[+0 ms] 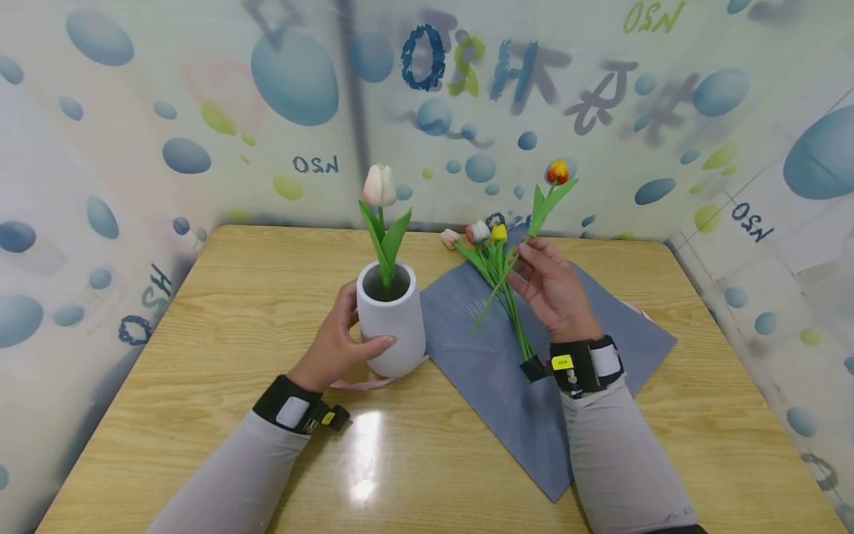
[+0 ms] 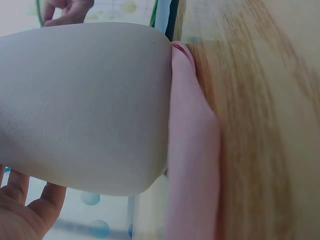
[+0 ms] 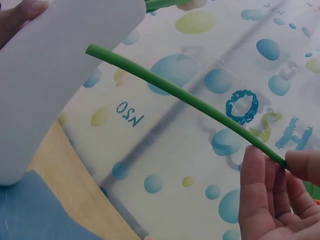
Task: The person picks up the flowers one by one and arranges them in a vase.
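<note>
A white vase stands upright on the table, holding one pale pink-white tulip with green leaves. My left hand grips the vase from its left side, thumb across the front. Above the grey-blue sheet, my right hand pinches the stem of a red-and-yellow tulip. Its bloom points up and away, while the bare stem end slants down toward the vase. In the right wrist view the green stem runs between thumb and fingertips.
A bunch of tulips with pink, white and yellow blooms lies on the grey-blue wrapping sheet, right of the vase. A pink ribbon lies by the vase's base on the wooden table. A patterned wall covering rises behind.
</note>
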`<state>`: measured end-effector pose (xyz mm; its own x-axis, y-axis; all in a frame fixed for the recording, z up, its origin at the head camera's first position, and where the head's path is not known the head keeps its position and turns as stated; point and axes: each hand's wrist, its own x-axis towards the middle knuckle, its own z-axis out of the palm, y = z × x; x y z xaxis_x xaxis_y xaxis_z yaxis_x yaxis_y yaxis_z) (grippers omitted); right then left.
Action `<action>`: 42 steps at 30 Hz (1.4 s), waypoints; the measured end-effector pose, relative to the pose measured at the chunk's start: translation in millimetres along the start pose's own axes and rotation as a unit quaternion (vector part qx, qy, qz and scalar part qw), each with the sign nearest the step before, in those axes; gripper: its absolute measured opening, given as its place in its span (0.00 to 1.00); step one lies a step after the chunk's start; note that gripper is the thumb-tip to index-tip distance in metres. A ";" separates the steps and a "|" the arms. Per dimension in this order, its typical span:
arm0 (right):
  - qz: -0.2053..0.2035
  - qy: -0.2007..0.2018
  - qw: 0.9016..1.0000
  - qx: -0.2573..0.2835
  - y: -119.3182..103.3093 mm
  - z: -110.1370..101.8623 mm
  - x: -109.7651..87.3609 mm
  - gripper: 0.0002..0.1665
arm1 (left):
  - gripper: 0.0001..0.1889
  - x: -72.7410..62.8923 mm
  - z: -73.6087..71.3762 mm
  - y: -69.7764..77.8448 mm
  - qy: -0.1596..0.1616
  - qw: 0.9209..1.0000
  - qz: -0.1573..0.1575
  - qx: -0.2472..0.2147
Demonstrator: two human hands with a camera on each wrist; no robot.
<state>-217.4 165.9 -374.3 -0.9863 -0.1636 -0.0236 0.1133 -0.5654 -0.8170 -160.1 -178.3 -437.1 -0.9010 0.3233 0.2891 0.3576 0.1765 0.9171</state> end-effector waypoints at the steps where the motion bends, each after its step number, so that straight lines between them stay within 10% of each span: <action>1: 0.000 -0.001 1.000 0.006 -0.9 1.9 0.2 0.04 | 0.48 0.2 -0.2 -0.7 0.000 1.000 0.002 0.000; 42: -0.055 -0.002 0.994 0.097 -17.7 79.3 19.7 0.01 | 0.48 0.3 -1.4 -0.2 0.001 1.000 -0.001 -0.001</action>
<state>-229.3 108.6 -314.7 -0.9935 -0.0952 0.0623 0.0263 -0.7245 -0.6888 -160.8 -179.5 -436.8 -0.9018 0.3217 0.2885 0.3559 0.1745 0.9181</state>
